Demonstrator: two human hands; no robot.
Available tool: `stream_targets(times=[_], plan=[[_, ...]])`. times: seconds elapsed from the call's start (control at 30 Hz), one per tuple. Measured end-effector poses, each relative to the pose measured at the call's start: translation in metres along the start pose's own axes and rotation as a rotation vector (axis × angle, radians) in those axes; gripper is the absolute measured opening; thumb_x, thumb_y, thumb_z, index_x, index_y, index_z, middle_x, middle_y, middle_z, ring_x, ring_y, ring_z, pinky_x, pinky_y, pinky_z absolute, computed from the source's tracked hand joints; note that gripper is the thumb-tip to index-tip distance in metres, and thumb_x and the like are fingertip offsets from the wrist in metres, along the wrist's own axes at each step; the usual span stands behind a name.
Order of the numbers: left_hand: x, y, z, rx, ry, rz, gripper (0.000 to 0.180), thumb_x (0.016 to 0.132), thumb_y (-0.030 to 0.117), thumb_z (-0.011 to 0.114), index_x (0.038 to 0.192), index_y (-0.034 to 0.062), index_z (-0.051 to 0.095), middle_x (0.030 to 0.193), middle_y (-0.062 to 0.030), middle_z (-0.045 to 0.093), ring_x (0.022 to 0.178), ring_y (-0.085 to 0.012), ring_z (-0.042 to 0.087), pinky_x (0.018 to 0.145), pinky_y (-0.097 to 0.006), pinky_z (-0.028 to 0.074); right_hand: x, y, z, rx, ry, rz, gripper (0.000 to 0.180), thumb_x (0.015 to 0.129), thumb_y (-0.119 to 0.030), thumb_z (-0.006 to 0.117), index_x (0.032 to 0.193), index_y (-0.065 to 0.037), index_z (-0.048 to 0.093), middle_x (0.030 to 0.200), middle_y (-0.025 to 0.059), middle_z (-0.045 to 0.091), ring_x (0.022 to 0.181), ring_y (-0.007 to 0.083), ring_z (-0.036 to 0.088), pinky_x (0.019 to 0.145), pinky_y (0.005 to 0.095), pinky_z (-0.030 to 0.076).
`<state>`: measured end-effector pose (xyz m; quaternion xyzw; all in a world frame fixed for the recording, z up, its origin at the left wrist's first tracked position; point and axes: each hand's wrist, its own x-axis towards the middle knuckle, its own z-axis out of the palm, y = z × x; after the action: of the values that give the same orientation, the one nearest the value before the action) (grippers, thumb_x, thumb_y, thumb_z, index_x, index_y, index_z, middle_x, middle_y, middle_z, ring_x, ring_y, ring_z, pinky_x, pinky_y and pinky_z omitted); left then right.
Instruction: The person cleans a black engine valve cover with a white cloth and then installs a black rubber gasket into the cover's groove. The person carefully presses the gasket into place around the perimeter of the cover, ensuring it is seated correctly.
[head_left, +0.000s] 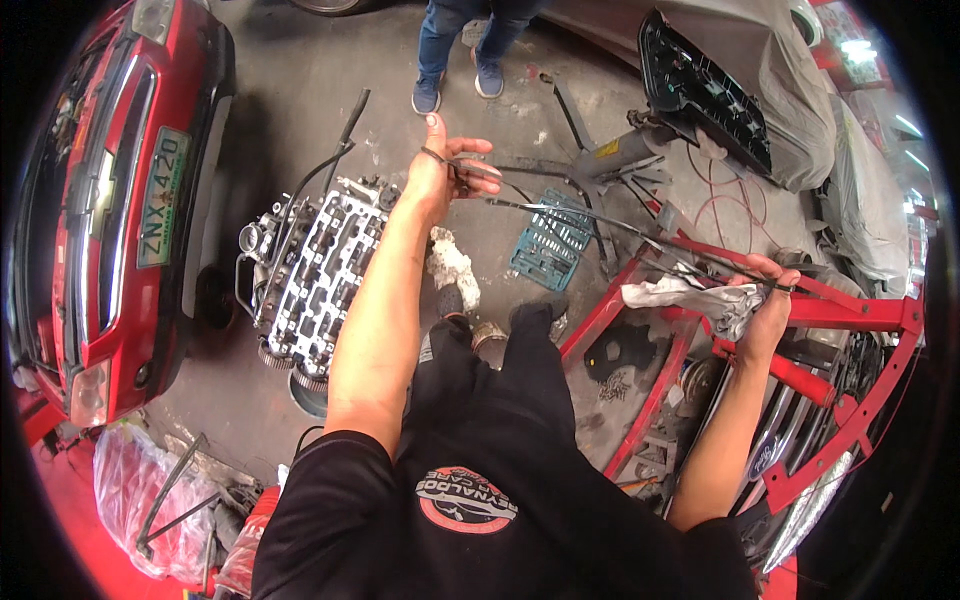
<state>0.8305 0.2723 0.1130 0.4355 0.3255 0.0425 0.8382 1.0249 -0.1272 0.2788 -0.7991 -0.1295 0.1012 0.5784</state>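
The strip — likely light, bendy, best held near its ends — spans above the toolkit; leftward, the left hand loosely hooks it; rightward, the right hand clasps strip and rag.

long thin blk strip, slanting; crumpled wht rag nr r end.

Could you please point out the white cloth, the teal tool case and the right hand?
White cloth [728, 306], head view: on its crumpled middle.
Teal tool case [539, 279], head view: on its near rim.
Right hand [768, 318], head view: on its middle.
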Motion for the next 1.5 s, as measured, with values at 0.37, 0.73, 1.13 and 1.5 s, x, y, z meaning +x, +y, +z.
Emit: stream_targets(times=[0.37,0.73,1.13,1.5], plan=[[0.011,-0.015,0.006,0.082,0.255,0.103,0.035,0.105,0.026,0.057,0.122,-0.0041,0.059,0.098,-0.0158,0.072,0.083,-0.0245,0.071,0.081,-0.039,0.059,0.011,0.032,-0.003,0.262,0.088,0.27,0.083,0.105,-0.072,0.029,0.107,0.001,0.069,0.087,0.0091,0.069,0.08,0.021,0.068,0.078,0.0352,0.057],[0.013,0.012,0.042,0.357,0.137,-0.197,0.055,0.108,0.055,0.044,0.105,0.0048,0.067,0.081,-0.0081,0.069,0.063,-0.0166,0.066,0.055,-0.032,0.047,0.014,0.065,-0.037,-0.151,0.046,0.417,0.078,0.108,-0.062,0.031,0.088,0.0,0.074,0.078,0.0089,0.072,0.07,0.0189,0.067,0.069,0.033,0.054],[0.06,0.012,0.015,0.239,0.131,-0.105,0.038,0.105,0.041,0.056,0.108,0.0047,0.065,0.083,-0.0059,0.069,0.068,-0.0161,0.065,0.059,-0.03,0.049,-0.006,0.024,-0.034,-0.028,-0.267,0.7,0.084,0.104,-0.071,0.032,0.111,0.0,0.074,0.084,0.0144,0.076,0.074,0.0219,0.074,0.074,0.0339,0.059],[-0.049,-0.108,0.199,0.589,-0.078,0.521,0.045,0.091,0.011,0.074,0.134,0.0076,0.063,0.116,-0.011,0.074,0.111,-0.0215,0.069,0.1,-0.039,0.052,-0.008,0.036,-0.005,0.054,-0.377,0.705,0.085,0.104,-0.072,0.035,0.121,0.002,0.074,0.083,0.0119,0.071,0.071,0.0166,0.066,0.069,0.0305,0.053]])
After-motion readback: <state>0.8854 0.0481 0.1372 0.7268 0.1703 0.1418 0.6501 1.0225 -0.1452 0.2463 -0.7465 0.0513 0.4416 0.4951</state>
